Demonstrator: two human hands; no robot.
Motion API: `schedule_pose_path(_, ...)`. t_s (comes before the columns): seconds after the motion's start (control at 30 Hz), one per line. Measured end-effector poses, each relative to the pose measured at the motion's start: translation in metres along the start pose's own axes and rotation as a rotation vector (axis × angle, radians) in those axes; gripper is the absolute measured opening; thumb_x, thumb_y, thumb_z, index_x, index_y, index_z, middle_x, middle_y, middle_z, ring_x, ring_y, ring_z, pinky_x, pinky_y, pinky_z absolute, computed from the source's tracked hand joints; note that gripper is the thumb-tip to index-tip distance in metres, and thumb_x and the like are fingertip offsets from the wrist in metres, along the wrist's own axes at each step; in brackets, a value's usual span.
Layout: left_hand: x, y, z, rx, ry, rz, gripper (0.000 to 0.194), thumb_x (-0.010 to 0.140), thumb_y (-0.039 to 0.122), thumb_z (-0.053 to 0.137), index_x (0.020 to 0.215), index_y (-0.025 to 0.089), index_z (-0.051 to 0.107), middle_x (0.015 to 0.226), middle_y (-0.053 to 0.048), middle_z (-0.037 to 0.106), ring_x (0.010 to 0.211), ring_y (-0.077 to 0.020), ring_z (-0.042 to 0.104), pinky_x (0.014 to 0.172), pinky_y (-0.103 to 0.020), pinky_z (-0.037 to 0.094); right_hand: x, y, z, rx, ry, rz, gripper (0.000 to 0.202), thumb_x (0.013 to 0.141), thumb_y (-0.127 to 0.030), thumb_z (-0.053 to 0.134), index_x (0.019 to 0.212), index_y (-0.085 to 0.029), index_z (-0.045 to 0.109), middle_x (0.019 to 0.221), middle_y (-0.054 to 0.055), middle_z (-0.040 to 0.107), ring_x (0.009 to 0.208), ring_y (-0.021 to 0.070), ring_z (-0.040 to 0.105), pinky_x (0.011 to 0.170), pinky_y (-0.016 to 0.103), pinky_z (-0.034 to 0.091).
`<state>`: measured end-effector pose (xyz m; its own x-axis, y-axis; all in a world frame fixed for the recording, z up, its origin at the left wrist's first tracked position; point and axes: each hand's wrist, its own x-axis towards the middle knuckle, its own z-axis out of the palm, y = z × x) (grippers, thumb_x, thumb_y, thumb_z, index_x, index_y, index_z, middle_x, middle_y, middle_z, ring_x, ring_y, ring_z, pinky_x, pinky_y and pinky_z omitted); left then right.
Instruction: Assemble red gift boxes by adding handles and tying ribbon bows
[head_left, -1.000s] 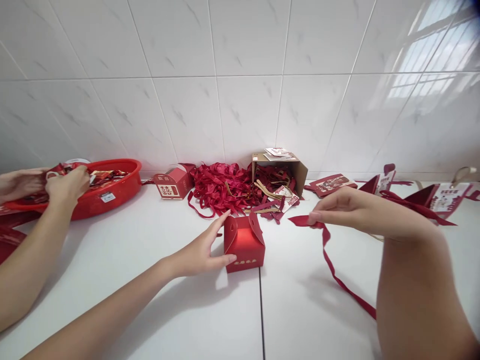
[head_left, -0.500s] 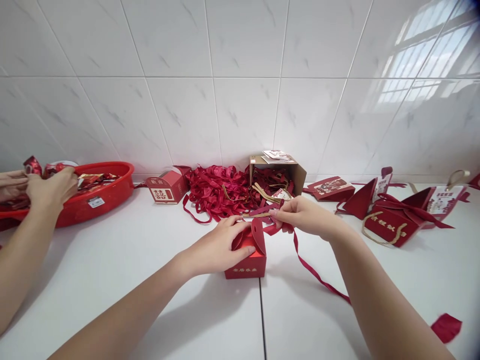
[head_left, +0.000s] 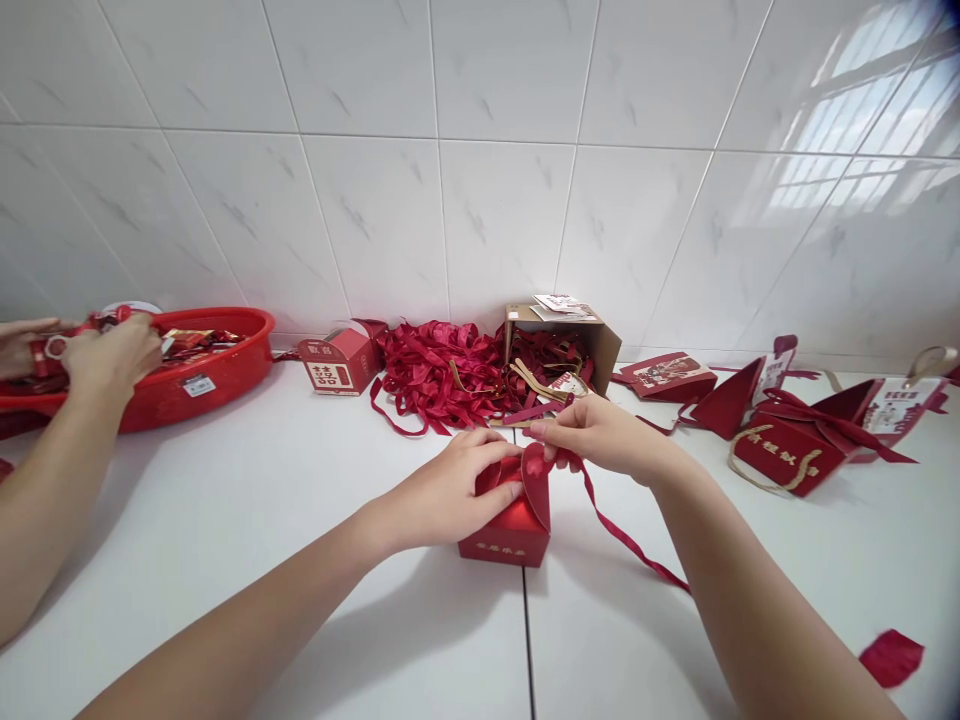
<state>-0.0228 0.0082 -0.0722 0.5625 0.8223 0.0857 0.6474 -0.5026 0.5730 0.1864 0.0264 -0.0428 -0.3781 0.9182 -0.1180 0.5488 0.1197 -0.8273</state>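
Note:
A small red gift box (head_left: 504,545) with gold lettering sits on the white tabletop, its top flaps partly raised. My left hand (head_left: 456,487) is wrapped over its left side and top, the thumb pressed along the front. Close to the raised right flap, my right hand (head_left: 589,432) pinches a dark red ribbon (head_left: 626,540). The ribbon meets the flap around its hole, and its long tail runs down to the right behind my forearm. Whether the ribbon end passes through the hole, I cannot tell.
Behind lie a heap of red ribbons (head_left: 442,370) and a cardboard box (head_left: 600,345) of ribbons. Another red box (head_left: 341,360) stands left of them, and a tied gift box (head_left: 795,445) at right. At far left, another person's hands (head_left: 112,355) work over a red basin (head_left: 247,345).
My right hand has brought the ribbon closer to the box's right flap. My left hand stays on the box. The other person's hands have shifted slightly, and the view has tilted a little.

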Motion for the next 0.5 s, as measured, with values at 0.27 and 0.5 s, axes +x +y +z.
schedule_pose_path(0.27, 0.01, -0.006, 0.016, -0.114, 0.251, 0.026, 0.023, 0.087, 0.03, 0.05, 0.089, 0.024, 0.072, 0.121, -0.007, 0.055, 0.114, -0.0264, 0.052, 0.099, -0.042, 0.044, -0.004, -0.005, -0.001, 0.004, -0.03, 0.003, 0.037, 0.08, -0.048, 0.059, 0.061, -0.017, 0.067, 0.063, 0.003, 0.064, 0.064, 0.0137, 0.057, 0.062, 0.026, 0.044)
schedule_pose_path(0.5, 0.011, -0.002, 0.01, -0.307, 0.285, -0.018, 0.02, 0.086, 0.029, 0.051, 0.08, 0.019, 0.067, 0.115, -0.007, 0.055, 0.105, -0.0221, 0.057, 0.085, -0.033, 0.05, -0.006, -0.005, 0.0, -0.141, 0.051, -0.015, 0.027, 0.08, -0.044, 0.059, 0.071, -0.019, 0.062, 0.076, 0.001, 0.066, 0.069, 0.0134, 0.058, 0.058, 0.024, 0.042)
